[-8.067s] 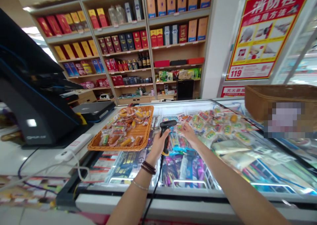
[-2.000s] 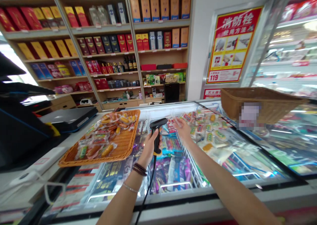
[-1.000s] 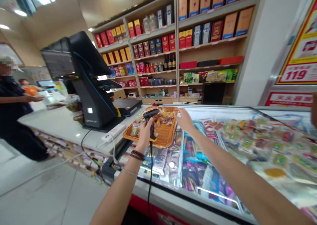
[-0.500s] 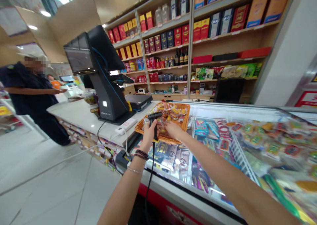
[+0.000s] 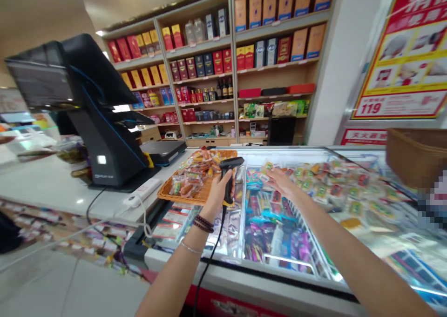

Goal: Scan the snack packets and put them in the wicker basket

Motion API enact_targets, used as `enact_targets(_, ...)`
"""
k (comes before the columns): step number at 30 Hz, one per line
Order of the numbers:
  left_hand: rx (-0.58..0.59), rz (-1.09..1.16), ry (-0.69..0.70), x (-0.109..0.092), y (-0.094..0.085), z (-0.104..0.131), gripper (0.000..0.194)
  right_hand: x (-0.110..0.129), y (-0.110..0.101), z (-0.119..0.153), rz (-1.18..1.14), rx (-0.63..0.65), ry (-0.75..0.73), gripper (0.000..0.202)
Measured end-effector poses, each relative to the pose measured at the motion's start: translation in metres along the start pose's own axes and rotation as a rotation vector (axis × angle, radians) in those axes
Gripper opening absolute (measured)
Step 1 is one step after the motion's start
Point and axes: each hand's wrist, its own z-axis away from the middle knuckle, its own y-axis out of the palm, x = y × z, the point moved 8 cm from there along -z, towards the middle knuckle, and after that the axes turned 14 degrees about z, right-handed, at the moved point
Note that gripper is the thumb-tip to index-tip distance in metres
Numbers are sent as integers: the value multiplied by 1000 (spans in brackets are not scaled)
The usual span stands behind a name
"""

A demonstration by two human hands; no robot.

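My left hand is wrapped round the grip of a black barcode scanner, whose cable hangs down over the freezer's front edge. Just left of it, an orange wicker basket with many small wrapped snacks sits on the freezer top. Over the freezer, my right hand holds a small wrapped snack between its fingers. Beneath my hands, coloured packets show inside the freezer, and more wrapped snacks lie to the right.
A black checkout terminal stands on the white counter at the left, by a power strip. Shelves of boxes line the back. At the right edge is a brown basket near a partly visible, blurred person.
The view has swung right. My right hand has left the basket and moved right over the freezer with a wrapped snack. The scanner has moved right, towards the basket's right edge.
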Motion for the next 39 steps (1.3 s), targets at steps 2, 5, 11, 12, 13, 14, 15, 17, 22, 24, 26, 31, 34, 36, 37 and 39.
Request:
enact_targets(2, 129, -20, -76, 27, 38, -6, 75, -6, -35, 13, -45, -62, 12, 16)
enact_targets(5, 218, -28, -142, 67, 76, -10, 75, -18, -68, 22, -85, -122, -3, 19)
enact_targets(11, 254, -27, -224, 110, 81, -8, 76, -54, -90, 12, -51, -215, -8, 30)
enact_targets(12, 259, -42, -223, 110, 77, -7, 76, -58, -91, 10, -43, -228, -3, 30)
enact_targets(13, 261, -56, -220, 109, 73, -6, 77, -61, -92, 7, -36, -239, -1, 31)
enact_targets(14, 261, -69, -218, 108, 69, -5, 77, -62, -92, 6, -28, -246, -1, 31)
enact_targets(15, 261, -81, -218, 107, 66, -5, 78, -63, -92, 4, -18, -246, -1, 33)
enact_targets(17, 267, -100, -219, 107, 63, -3, 78, -62, -90, 2, 7, -237, -3, 34)
enact_targets(22, 306, -140, -229, 111, 68, -1, 78, -59, -90, 6, 43, -255, 27, 37)
enact_targets(24, 319, -151, -240, 113, 70, -1, 77, -58, -89, 8, 51, -257, 39, 37)
enact_targets(26, 325, -144, -250, 114, 70, 0, 76, -57, -88, 9, 59, -256, 44, 36)
enact_targets(31, 325, -125, -256, 113, 69, 1, 77, -55, -86, 11, 68, -251, 51, 38)
enact_targets(34, 332, -135, -263, 112, 70, 1, 79, -55, -86, 12, 71, -244, 58, 40)
enact_targets(36, 340, -142, -260, 110, 71, 2, 79, -54, -86, 13, 66, -241, 53, 41)
enact_targets(37, 348, -145, -257, 109, 71, 2, 78, -54, -86, 13, 62, -242, 48, 41)
enact_targets(39, 359, -151, -250, 107, 72, 3, 77, -53, -86, 13, 51, -246, 46, 40)
